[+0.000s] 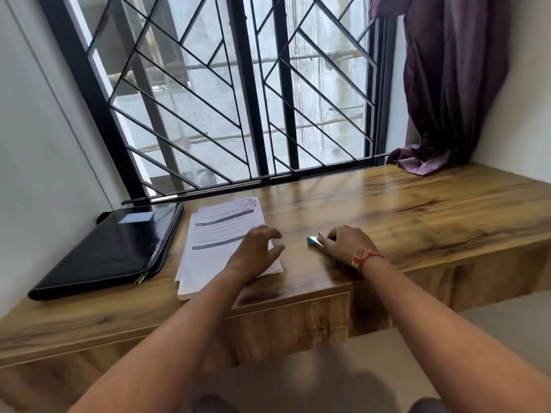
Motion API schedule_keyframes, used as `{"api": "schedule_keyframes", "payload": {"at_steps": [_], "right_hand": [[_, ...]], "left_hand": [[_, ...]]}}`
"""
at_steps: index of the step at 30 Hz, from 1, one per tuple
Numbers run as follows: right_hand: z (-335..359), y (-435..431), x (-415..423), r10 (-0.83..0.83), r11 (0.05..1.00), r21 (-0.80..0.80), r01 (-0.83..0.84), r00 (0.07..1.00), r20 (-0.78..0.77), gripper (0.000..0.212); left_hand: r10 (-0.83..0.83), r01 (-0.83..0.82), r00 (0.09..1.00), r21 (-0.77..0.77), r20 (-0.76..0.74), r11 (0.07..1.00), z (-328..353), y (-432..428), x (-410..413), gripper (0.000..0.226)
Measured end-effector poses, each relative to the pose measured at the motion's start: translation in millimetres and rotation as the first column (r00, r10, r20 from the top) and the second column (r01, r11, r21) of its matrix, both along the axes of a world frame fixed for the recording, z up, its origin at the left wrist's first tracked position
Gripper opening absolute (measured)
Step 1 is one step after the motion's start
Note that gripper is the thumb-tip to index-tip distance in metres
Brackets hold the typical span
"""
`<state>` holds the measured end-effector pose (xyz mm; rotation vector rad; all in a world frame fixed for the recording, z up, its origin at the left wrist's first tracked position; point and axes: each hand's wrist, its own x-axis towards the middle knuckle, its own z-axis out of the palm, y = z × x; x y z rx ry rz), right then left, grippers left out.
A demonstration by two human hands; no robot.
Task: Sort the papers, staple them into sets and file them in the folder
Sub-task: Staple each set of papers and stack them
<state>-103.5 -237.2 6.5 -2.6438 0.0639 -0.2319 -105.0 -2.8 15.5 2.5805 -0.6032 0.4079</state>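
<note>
Teal stapler sits under the right hand's curled fingertips and looks gripped. The left hand lies over the papers, fingers loosely spread, holding nothing. 1 unsorted stack lies beside the zipped black folder on the wooden desk — sorting looks not yet done, so next comes lifting and separating sheets.

Single view: head-worn, wide-angle. Vantage is above and just short of the near edge of the wooden desk, facing forward and down. The left hand and the right hand, the latter gripping a teal stapler, reach in from the bottom edge and sit just below frame centre, near the lens. The barred window fills the upper half, square to the camera, with the curtain at upper right and the wall at left. Straight lines bow toward the edges.
</note>
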Motion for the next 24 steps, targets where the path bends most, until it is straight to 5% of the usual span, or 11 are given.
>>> {"api": "schedule_keyframes", "payload": {"at_steps": [7,12,16,24], "right_hand": [[-6.0,-29.7,5.8,-0.064,0.966,0.258,0.036,0.993,0.099,0.034],[-13.4,-39.6,12.3,-0.201,0.828,0.554,0.089,0.969,0.145,0.032],[-15.0,-41.1,10.7,-0.202,0.827,0.556,0.084,0.967,0.155,0.031],[-16.3,-38.2,15.1,-0.111,0.928,0.371,0.043,0.98,0.163,0.029]], "left_hand": [[0.052,-0.056,0.987,-0.017,-0.154,0.998,-5.8,-57.9,-7.2,0.034],[0.207,-0.22,0.952,-0.037,-0.225,0.975,-11.3,-102.4,-5.6,0.054],[0.34,-0.342,0.909,0.037,-0.24,0.939,-14.8,-124.1,5.4,0.074],[0.311,-0.351,0.892,-0.067,-0.328,0.934,-0.7,-134.6,6.6,0.023]]}}
